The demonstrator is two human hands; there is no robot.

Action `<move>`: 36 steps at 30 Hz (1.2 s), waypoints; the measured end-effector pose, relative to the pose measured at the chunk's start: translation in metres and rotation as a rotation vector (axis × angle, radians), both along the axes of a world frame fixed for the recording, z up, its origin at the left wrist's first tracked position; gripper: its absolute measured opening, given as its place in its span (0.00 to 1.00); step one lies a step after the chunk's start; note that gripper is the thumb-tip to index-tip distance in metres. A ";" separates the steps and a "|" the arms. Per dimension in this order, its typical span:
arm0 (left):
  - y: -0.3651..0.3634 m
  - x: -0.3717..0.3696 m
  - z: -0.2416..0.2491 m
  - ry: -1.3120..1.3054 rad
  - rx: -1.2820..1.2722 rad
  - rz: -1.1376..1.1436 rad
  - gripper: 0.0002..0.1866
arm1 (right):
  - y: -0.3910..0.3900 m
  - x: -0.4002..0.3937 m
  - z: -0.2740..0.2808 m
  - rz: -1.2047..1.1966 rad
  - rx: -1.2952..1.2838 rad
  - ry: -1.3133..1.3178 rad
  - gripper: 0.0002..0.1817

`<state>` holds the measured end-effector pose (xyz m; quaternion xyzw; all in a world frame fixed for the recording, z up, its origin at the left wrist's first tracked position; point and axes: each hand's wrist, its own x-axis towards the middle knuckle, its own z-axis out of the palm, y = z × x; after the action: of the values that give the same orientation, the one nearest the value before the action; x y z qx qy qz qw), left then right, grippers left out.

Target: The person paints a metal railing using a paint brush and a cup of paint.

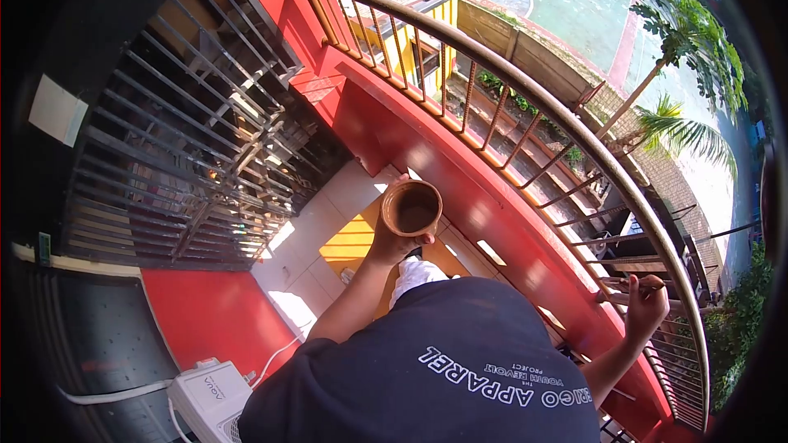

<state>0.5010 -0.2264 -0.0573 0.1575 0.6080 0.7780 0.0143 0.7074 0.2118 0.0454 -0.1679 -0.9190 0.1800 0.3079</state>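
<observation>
My left hand (391, 244) is closed around a small round clay pot (413, 208) in front of my chest, with fingers along its far side and near rim. Its mouth faces up toward me, and the inside is brown and shaded. Out to the right, my right hand (648, 308) is raised beside the railing, its fingers pinched together. A thin dark sliver shows at those fingertips, and I cannot tell what it is.
A curved metal railing (501, 74) on a red ledge (460, 164) bounds the right. Metal bars of a folding gate (176, 148) stand left. A white AQUA-marked box (209, 394) with cables sits lower left. A yellow mat (357, 239) lies on the tiled floor.
</observation>
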 end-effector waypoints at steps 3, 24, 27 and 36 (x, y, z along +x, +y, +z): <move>0.008 -0.005 0.005 0.012 0.009 -0.018 0.69 | 0.001 0.015 0.003 -0.043 -0.031 0.031 0.11; 0.016 -0.016 0.038 -0.198 0.333 -0.442 0.58 | -0.020 0.036 0.016 -0.102 -0.095 0.053 0.10; 0.023 -0.018 0.043 -0.152 0.213 -0.395 0.62 | -0.021 0.035 0.014 -0.086 -0.109 0.082 0.11; 0.028 -0.020 0.035 -0.041 0.091 -0.405 0.66 | -0.024 0.039 0.021 -0.096 -0.053 0.051 0.12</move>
<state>0.4810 -0.1984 -0.0225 0.2611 0.5278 0.7890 0.1755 0.7467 0.1877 0.0661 -0.2154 -0.8965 0.1938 0.3352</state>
